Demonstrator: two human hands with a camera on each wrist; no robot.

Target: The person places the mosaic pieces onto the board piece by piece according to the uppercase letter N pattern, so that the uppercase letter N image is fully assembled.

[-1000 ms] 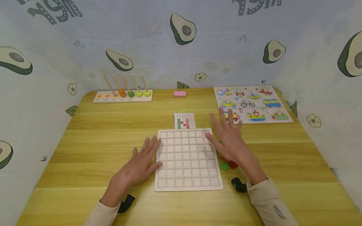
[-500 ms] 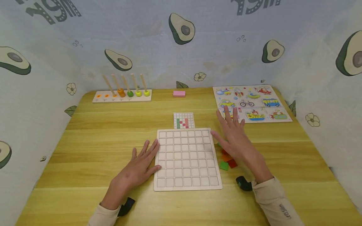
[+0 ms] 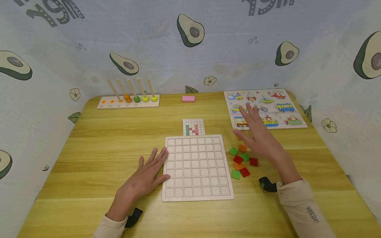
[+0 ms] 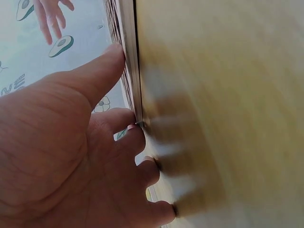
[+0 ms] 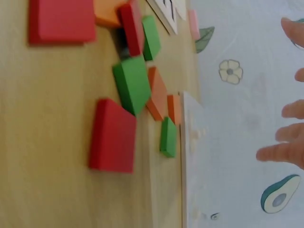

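A pale wooden board marked with a grid of squares lies flat at the table's middle. My left hand rests against its left edge, fingertips and thumb touching the rim; the left wrist view shows the thumb on that edge. Several small square tiles, among them a green tile and a red tile, with orange ones too, lie scattered right of the board. Beyond them my right hand hovers with spread fingers, holding nothing. A small card with a coloured grid pattern lies behind the board.
At the back left stands a pegged counting rack with coloured beads. A pink block sits at the back middle. To the back right lies a vehicle picture puzzle, partly behind my right hand. A patterned cloth backs the table.
My right hand has moved right, away from the board's upper right corner, uncovering the loose tiles. My left hand stays at the board's left edge.
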